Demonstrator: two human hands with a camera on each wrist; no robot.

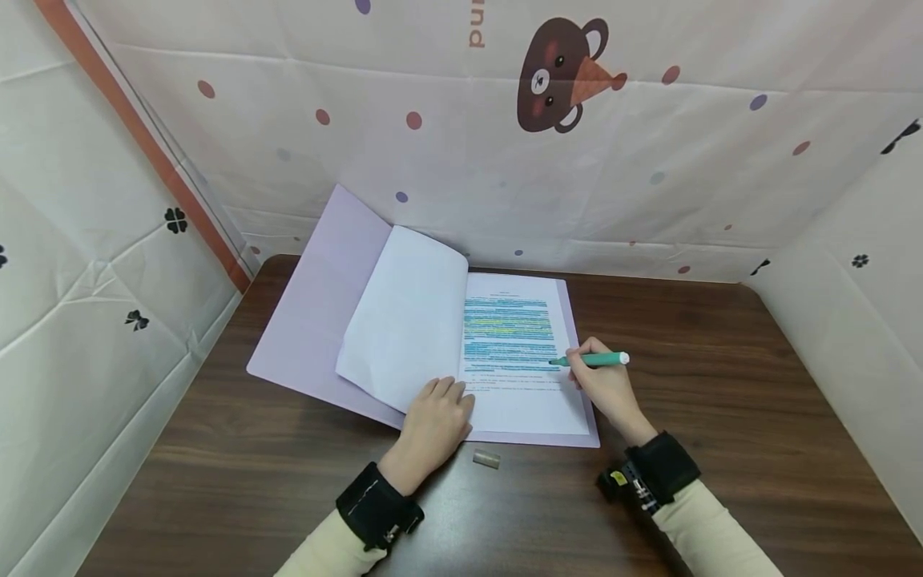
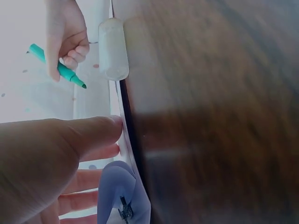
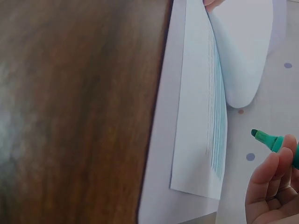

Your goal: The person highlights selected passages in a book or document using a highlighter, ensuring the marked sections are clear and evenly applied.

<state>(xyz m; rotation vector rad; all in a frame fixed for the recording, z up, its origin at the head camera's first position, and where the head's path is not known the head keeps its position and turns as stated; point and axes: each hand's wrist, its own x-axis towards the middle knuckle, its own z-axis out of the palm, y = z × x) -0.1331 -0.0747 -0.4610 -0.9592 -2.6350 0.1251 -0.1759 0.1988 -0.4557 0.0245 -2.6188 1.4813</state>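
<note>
Highlighting was apparently being done on a printed page [image 1: 526,415] at a bench [image 1: 721,385].
The green marker [image 1: 604,359] was pinched in the right hand [image 1: 604,386], its tip at the right end of the lowest coloured lines; contact could not be confirmed. Turned-back sheets [image 1: 411,320] were touched by the extended fingers of the left hand [image 1: 436,415], in a lilac folder [image 1: 317,312] laid toward the bench's far edge, nearer its left corner. For the uncoloured lines below, it was judged, the tip needed to be brought to the left margin.
</note>
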